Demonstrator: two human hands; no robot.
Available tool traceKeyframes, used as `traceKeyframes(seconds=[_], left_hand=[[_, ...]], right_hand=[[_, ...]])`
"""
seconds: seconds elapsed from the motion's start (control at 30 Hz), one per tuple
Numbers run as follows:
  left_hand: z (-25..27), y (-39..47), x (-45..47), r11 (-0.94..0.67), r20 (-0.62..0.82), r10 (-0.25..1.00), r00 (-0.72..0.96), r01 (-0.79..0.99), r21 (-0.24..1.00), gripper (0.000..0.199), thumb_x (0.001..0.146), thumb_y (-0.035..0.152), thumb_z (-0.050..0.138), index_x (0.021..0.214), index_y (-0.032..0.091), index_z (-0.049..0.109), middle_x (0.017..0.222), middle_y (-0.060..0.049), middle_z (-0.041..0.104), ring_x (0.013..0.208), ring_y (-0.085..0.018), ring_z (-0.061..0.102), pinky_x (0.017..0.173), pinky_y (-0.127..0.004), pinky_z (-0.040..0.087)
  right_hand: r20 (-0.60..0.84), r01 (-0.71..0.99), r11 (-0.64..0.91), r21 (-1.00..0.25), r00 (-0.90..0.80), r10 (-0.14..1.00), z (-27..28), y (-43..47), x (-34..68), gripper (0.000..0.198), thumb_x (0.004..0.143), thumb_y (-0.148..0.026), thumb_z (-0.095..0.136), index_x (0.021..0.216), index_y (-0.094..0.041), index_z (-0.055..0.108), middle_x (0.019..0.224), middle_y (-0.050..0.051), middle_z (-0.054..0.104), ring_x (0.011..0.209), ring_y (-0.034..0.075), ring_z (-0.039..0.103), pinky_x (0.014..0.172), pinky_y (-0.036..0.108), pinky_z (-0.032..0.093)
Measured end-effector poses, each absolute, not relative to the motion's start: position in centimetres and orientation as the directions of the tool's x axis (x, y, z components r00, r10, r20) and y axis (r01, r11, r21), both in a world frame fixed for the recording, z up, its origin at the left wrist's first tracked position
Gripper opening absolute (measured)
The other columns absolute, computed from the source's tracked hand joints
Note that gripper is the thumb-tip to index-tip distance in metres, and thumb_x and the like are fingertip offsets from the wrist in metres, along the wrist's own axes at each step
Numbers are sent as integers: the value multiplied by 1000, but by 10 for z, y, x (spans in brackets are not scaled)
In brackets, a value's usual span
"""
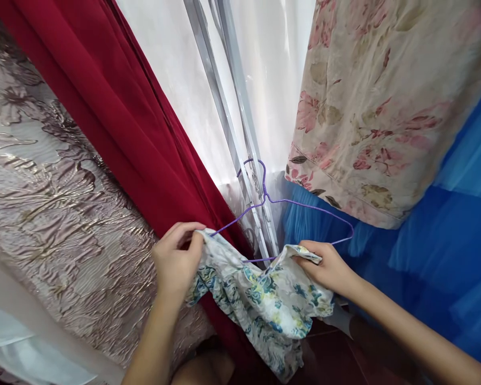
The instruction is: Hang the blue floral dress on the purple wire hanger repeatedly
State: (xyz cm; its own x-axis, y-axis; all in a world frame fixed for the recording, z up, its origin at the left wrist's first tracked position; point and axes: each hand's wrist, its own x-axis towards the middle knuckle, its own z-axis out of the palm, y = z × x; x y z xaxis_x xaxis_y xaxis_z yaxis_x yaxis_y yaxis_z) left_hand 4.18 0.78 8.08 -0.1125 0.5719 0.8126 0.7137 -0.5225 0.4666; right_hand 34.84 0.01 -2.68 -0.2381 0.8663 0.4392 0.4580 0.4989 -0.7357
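We've got our left hand (177, 258) and right hand (329, 266) pinching a white blue-and-yellow floral cloth garment (274, 305), fingers closed, partly over a purple wire hanger (266, 195).

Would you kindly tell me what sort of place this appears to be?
Probably a clothes shop or a dressing room; I cannot tell which. The purple hanger with the held garment, and the red cloth and blue tulle hanging around it, suggest so.

At lower centre, left hand (176, 259) and right hand (329, 266) grip a garment (276, 305), partly on a hanger (265, 195). Red cloth (116, 112) hangs upper left.
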Motion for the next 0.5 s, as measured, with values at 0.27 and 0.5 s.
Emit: traceKeyframes(seconds=[0.27,0.5], left_hand=[[63,34,75,-589,808,587,-47,660,466,17,84,13,61,97,20,71,90,0,70,70,-12,67,65,-23,51],[55,33,65,-602,852,523,-21,699,387,10,83,13,63,90,19,67,85,0,67,69,-13,64,66,-23,50]], right_hand=[[560,431,618,-657,-270,783,-29,-19,354,12,87,-11,54,86,-20,62,88,3,66,78,17,63,67,26,45],[843,652,632,-419,21,537,-23,-32,418,24,85,-24,71,108,-21,73,138,16,50,98,25,67,82,38,53]])
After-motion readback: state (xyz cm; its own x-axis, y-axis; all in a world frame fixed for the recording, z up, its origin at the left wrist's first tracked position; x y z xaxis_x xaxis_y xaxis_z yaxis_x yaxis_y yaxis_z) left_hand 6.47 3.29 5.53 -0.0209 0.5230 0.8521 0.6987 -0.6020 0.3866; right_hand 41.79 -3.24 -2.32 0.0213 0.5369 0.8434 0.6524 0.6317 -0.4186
